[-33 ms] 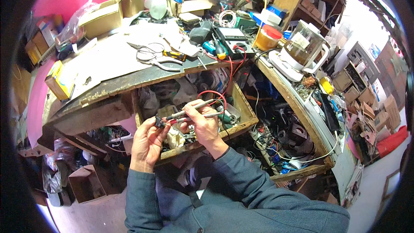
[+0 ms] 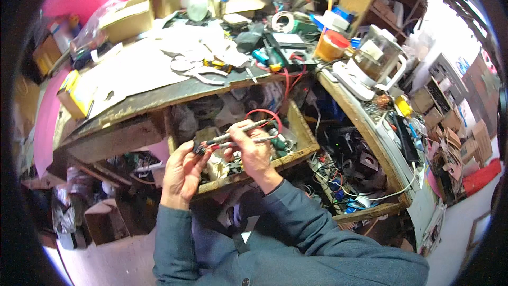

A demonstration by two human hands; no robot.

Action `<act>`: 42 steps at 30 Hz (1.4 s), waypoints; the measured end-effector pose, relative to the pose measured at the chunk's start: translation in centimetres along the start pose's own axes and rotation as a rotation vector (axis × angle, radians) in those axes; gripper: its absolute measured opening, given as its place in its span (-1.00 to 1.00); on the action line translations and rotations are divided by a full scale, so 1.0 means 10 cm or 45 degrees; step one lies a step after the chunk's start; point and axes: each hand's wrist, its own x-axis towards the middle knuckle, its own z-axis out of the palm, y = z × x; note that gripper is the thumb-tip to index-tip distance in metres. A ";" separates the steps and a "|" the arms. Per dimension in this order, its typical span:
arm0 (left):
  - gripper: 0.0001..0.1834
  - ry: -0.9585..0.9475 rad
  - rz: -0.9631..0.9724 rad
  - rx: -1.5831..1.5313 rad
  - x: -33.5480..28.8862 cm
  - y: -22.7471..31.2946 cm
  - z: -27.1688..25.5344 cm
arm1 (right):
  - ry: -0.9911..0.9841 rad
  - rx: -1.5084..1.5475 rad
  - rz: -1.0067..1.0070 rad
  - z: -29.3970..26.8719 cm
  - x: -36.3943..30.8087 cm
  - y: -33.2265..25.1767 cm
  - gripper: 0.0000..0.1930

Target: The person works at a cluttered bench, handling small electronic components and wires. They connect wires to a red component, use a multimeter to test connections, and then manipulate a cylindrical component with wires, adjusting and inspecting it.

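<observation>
My left hand point(image 2: 181, 176) pinches a small black component point(image 2: 198, 147) between thumb and fingertips, above the open drawer. Two grey test probes point(image 2: 244, 128) lie side by side in my right hand point(image 2: 253, 153), a little like chopsticks. Their tips point left and meet the component; whether both touch its contacts is too small to tell. A red lead point(image 2: 286, 86) loops from the probes up to a meter point(image 2: 288, 47) on the bench. Blur softens the part's details.
The wooden drawer point(image 2: 256, 168) below my hands holds bags and loose parts. Pliers point(image 2: 206, 74) and a yellow box point(image 2: 75, 95) lie on the bench. At right stand a red-lidded jar point(image 2: 332, 46), a glass kettle point(image 2: 373, 55) and an open compartment of tangled wires point(image 2: 349, 180).
The view has shifted slightly and blurred, with the bench things a little further right. Both hands keep their grip on the component and the probes.
</observation>
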 end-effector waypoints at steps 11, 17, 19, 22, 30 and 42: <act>-0.80 -0.026 -0.010 -0.030 -0.01 -0.03 0.07 | 0.110 -0.001 -0.067 0.00 0.01 0.00 -0.87; -0.80 -0.041 -0.016 -0.025 -0.01 -0.03 0.05 | -0.029 -0.136 -0.068 -0.06 0.00 0.06 -0.87; -0.81 -0.054 -0.021 -0.030 -0.01 -0.04 0.07 | -0.038 -0.160 -0.068 -0.07 0.00 0.06 -0.87; -0.81 -0.040 -0.040 0.033 0.00 -0.03 0.12 | -0.043 -0.173 -0.094 -0.06 0.00 0.03 -0.87; -0.80 -0.020 0.041 0.118 0.01 -0.05 0.09 | -0.032 -0.216 -0.028 -0.02 -0.01 0.01 -0.86; -0.91 0.048 0.075 0.107 0.02 -0.08 0.08 | -0.050 -0.125 -0.071 -0.04 -0.02 0.04 -0.88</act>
